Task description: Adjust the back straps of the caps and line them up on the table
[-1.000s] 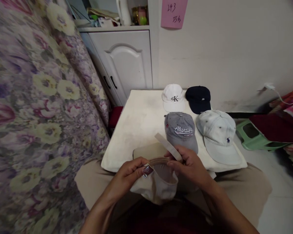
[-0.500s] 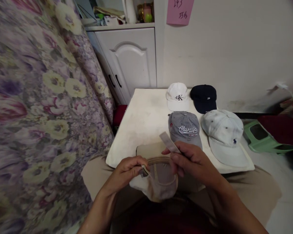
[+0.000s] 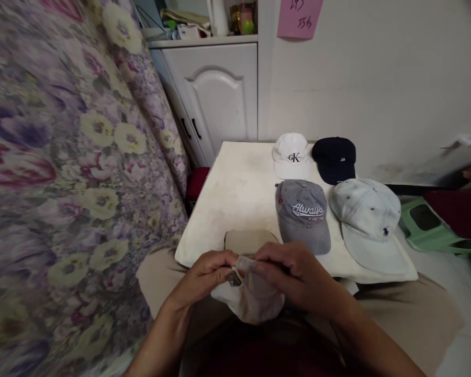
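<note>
A beige cap (image 3: 255, 306) lies upside down over my lap, its brim pointing toward the table. My left hand (image 3: 210, 275) pinches the left side of its rear opening, where a small buckle shows. The cap's pale strap (image 3: 245, 263) is between the thumb and fingers of my right hand (image 3: 292, 275), its tip beside my left fingertips. Whether the strap's tip touches the buckle I cannot tell. Just beyond my right hand sits a grey cap (image 3: 303, 214) with white "Always" lettering.
On the cream-covered table (image 3: 235, 193) stand a white cap (image 3: 292, 156), a navy cap (image 3: 335, 159) and a pale blue cap (image 3: 367, 222). A floral curtain (image 3: 98, 188) hangs at left. A green stool (image 3: 424, 225) stands at right.
My right hand has moved left and down with the strap, bringing its tip to my left hand. The left hand keeps its grip. The view has shifted slightly.
</note>
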`<state>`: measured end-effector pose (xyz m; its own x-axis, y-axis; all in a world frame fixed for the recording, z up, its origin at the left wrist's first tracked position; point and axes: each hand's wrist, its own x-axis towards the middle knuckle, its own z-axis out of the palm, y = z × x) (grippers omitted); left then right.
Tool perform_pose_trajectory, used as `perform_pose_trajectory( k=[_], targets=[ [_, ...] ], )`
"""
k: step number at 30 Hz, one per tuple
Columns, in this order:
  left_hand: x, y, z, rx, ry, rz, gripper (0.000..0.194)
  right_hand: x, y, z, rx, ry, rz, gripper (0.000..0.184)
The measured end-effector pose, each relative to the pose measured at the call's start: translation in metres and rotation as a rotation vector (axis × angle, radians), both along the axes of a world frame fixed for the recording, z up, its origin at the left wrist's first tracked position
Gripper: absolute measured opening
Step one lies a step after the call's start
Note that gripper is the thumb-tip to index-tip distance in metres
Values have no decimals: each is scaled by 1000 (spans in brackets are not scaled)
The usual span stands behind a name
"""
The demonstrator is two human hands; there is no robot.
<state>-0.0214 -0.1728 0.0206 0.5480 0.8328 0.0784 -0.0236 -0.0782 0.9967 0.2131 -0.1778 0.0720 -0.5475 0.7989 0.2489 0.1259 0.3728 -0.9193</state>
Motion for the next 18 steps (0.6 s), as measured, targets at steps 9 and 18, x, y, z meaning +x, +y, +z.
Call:
perform_pose_trajectory(
  k=[9,18],
  targets=[
    [1,0,3,-20,49,24,36,-7,0,-10,50,-115,28,13],
    [1,0,3,-32,92,27,37,-5,3,-11,47,-176,27,13]
  ],
)
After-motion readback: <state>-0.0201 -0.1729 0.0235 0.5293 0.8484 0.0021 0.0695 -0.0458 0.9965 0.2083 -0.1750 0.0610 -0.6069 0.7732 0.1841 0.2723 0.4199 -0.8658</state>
